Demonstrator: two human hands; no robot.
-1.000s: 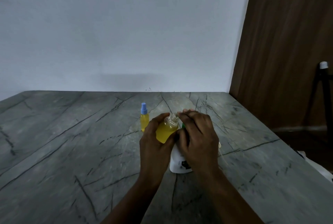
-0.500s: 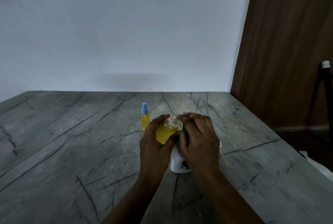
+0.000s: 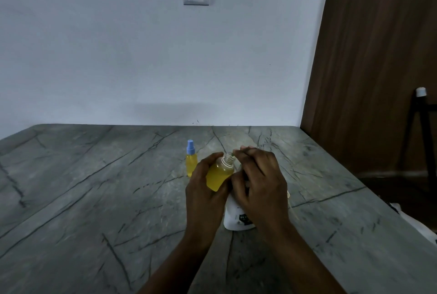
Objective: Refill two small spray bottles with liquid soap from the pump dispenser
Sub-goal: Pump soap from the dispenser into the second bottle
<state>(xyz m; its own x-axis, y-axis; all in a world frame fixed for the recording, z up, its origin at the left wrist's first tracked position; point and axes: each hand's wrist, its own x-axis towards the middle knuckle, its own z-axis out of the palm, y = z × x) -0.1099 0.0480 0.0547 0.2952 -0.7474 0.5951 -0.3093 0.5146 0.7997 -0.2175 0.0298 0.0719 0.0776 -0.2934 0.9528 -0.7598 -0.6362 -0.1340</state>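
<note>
The right hand [image 3: 260,187] closes over the top of the pump dispenser [image 3: 236,219], hiding its pump head and spout. Only the white lower body shows, its label print too small to read. The left hand [image 3: 203,189] wraps the uncapped spray bottle [image 3: 218,175], its fingers mostly out of sight behind the yellow body. Whether soap is entering the bottle's neck cannot be told (a green speck beside it is too small to identify). The 2 forearms run off the bottom edge. A pale strip [image 3: 288,195] peeks past the right hand, too covered to name. At right, 1 black stand [image 3: 423,128] and 1 white object [image 3: 423,230] are cut by the frame.
</note>
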